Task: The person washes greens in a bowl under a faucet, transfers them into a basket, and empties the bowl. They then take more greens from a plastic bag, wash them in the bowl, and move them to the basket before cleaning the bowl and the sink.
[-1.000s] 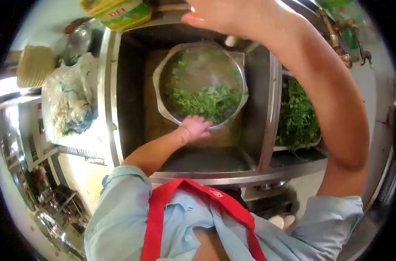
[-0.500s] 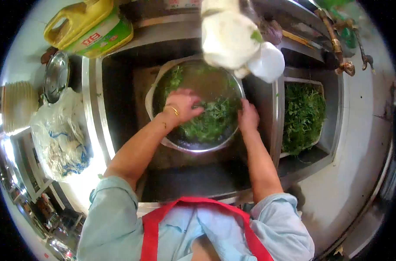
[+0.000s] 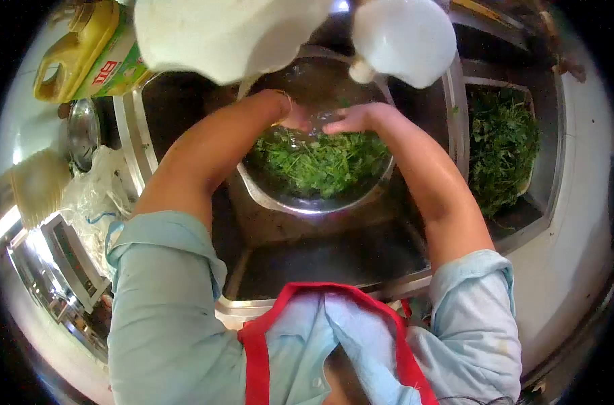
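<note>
A round metal basin [image 3: 311, 203] stands in the sink, holding water and loose leafy green herbs [image 3: 320, 163]. My left hand [image 3: 295, 117], with a gold bracelet at the wrist, is at the far side of the herbs, its fingers extended and partly blurred at the water. Facing it, my right hand [image 3: 351, 119] has its fingers stretched out toward the left, just over the far edge of the greens. A small gap lies between both hands, and neither is closed around anything. The basin's far rim is partly hidden.
A large white object [image 3: 219, 34] and a rounder white one [image 3: 405, 40] hang close overhead. More greens [image 3: 499, 145] fill a container in the right sink. At left are a yellow oil jug [image 3: 84, 50], a metal lid [image 3: 83, 135] and a plastic bag [image 3: 94, 199].
My right hand has left the basin's right rim and reached inward over the water. My left hand has moved farther back. The herbs now lie gathered toward the near side; the view has shifted.
</note>
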`<state>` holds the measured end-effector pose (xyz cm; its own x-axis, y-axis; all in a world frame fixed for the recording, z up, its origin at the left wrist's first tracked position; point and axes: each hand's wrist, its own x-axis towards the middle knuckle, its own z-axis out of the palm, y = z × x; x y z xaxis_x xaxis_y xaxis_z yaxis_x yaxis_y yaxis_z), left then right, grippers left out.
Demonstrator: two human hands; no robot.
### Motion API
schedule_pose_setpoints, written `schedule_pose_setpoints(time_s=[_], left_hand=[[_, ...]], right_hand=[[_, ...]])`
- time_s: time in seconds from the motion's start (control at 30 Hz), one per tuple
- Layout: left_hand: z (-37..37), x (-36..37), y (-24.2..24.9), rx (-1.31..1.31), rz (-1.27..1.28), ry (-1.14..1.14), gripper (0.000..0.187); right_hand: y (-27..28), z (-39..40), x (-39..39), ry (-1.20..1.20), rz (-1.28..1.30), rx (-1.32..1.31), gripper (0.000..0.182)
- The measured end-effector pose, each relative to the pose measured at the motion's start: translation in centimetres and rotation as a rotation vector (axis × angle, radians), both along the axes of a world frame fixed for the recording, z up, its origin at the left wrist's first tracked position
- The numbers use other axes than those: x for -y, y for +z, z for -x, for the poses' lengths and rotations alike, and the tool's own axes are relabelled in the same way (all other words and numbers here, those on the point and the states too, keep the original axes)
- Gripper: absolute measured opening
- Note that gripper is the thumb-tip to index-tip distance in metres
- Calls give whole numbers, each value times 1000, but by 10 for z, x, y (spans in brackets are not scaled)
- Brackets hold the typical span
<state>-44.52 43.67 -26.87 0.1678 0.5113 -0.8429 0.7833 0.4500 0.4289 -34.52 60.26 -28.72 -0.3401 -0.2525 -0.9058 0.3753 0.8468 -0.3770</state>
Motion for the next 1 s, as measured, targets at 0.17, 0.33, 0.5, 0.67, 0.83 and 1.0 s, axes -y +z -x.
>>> schedule_pose_setpoints(time_s=[0.17,0.33,0.5,0.67,0.83,1.0], left_hand=[[-41,29,4,-26,-63,69,60],[-80,64,-44,278,-169,495,42],[-154,64,-19,602,-57,2048,33],[-178,58,-49,542,-320,2500,37],[-152,51,93,270,-858,2306,36],[-125,39,211,353,-1252,2066,27]], right_hand=[[17,-43,32,-62,21,56,107],[-31,-87,59,-416,116,45,88],[-16,-122,102,-1287,381,26,70],[9,-123,147,-1302,77,-502,68],[115,-101,160,-1318,151,-1154,57],[219,-68,157,-1400,311,-1346,49]])
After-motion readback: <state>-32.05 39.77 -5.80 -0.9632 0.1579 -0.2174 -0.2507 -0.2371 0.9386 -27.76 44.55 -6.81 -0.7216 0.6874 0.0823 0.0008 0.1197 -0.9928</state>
